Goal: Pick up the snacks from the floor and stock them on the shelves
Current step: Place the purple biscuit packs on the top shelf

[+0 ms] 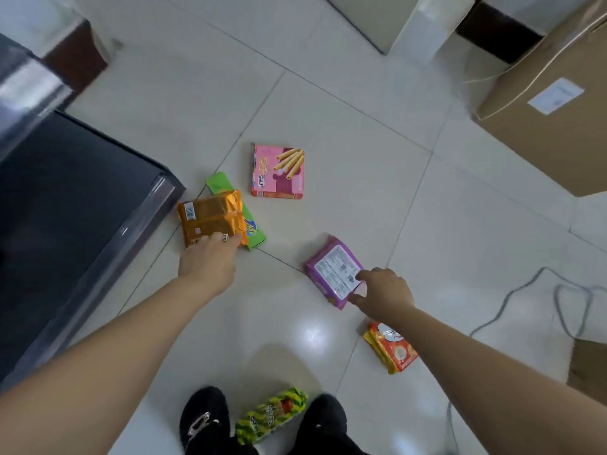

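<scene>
Several snacks lie on the tiled floor. My left hand [210, 259] reaches onto the near edge of an orange foil packet [212, 216], fingers curled over it; that packet lies on a green box [253, 229]. My right hand [382, 292] pinches the near corner of a purple packet [331, 269] between finger and thumb. A pink wafer-stick box [277, 171] lies farther off, untouched. A red and orange packet [392, 348] sits under my right forearm. A green and yellow packet [271, 415] lies between my feet.
A dark cabinet with a metal edge [82, 208] stands close on the left. A large cardboard box [558, 103] is at the far right, and a grey cable [512, 297] trails over the floor on the right. My black shoes [203, 418] are at the bottom.
</scene>
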